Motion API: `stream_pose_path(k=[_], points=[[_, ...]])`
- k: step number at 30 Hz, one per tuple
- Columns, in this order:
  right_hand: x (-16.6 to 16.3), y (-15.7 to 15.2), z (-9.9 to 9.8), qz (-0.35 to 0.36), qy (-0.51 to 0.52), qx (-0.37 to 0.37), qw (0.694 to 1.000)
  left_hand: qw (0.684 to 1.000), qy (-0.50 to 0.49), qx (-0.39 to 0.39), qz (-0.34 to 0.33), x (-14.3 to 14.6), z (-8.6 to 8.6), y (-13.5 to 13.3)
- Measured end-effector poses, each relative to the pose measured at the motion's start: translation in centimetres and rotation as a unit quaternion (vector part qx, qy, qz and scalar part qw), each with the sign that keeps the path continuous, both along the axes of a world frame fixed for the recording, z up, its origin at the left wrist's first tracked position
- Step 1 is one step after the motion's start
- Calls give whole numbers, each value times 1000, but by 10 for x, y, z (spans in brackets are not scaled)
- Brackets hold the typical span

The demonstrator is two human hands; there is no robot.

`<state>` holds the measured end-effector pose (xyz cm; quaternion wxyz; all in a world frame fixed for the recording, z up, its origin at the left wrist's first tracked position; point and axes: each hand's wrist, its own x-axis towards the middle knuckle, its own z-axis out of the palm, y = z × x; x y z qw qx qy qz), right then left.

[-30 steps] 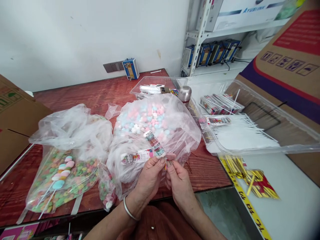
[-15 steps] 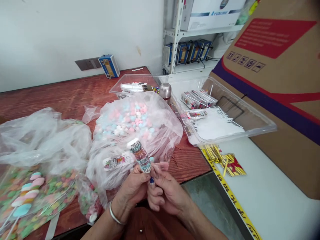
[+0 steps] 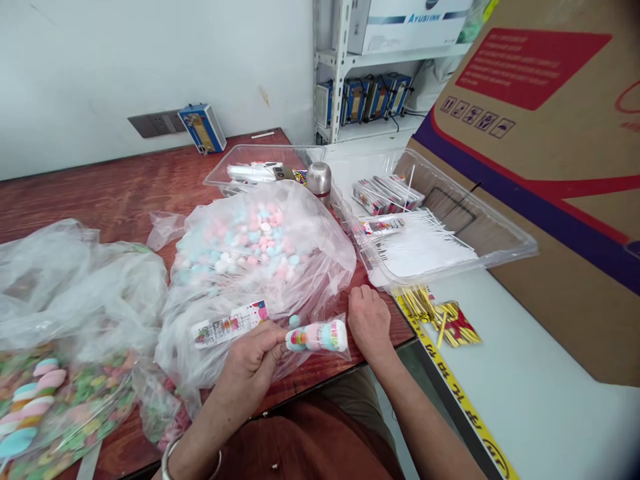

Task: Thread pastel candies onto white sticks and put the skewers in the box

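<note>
My left hand [image 3: 255,360] is closed around the gathered neck of a wrapped marshmallow lollipop [image 3: 317,337], which points right over the table's front edge. Pink, blue and white marshmallow shows through its clear printed wrapper. My right hand [image 3: 369,320] rests on the wooden table with its fingers curled; its fingertips are largely hidden, so what they pinch cannot be made out. Behind both hands sits a large clear bag of small pink, blue and white marshmallows [image 3: 260,233]. A printed label card [image 3: 230,325] lies on that bag, just beyond my left hand.
A clear plastic tray [image 3: 520,247] at right holds white sticks [image 3: 425,247] and stacked printed cards [image 3: 385,193]. Gold twist ties [image 3: 455,325] lie on the white table. Bagged coloured sweets [image 3: 100,387] and twisted marshmallow sticks [image 3: 33,403] are at left. A steel flask [image 3: 319,180] stands behind.
My hands were together on the lollipop and are now apart. My right hand has moved right to the table; my left has tipped the lollipop from upright to sideways.
</note>
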<state>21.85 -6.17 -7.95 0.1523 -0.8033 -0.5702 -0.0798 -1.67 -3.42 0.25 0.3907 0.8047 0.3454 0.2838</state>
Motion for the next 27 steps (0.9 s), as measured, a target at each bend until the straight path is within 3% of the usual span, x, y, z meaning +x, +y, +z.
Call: stream_pose_path(k=[6, 11, 16, 21, 27], points=[[5, -34, 20, -13, -88, 8, 996, 972, 200, 120, -23, 15, -3, -5], [-2, -51, 50, 65, -136, 35, 988, 927, 297, 215, -83, 40, 0, -16], [-22, -49, 65, 147, -113, 37, 982, 938, 250, 232, -70, 61, -5, -17], [-31, -53, 51, 174, -84, 76, 978, 975, 161, 152, 19, 71, -19, -4], [-40, -58, 36, 162, -31, 118, 979, 989, 88, 100, 57, 74, -17, 0]])
